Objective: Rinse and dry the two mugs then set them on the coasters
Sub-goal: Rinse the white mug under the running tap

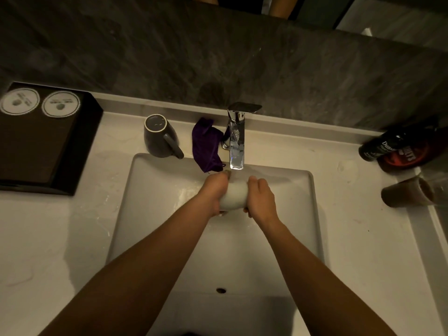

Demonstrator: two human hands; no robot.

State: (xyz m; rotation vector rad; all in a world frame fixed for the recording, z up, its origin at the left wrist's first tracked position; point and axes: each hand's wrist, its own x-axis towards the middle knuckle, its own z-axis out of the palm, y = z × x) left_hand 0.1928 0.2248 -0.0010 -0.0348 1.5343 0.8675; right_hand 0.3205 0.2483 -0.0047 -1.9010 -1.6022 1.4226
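Head view: two mugs (pixel 161 136), two coasters (pixel 60 104).

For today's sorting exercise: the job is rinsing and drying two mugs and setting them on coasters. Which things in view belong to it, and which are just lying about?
Belong: white mug held by left hand and right hand; dark mug; two coasters; faucet; sink; purple cloth, probably for drying.

Lying about: dark bottles; tumbler; black tray.

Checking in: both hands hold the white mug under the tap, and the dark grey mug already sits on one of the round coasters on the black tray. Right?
Not quite. In the head view the dark grey ceramic mug stands upside down on the pale countertop beside the sink; both round white coasters on the black tray are bare. The rest holds.
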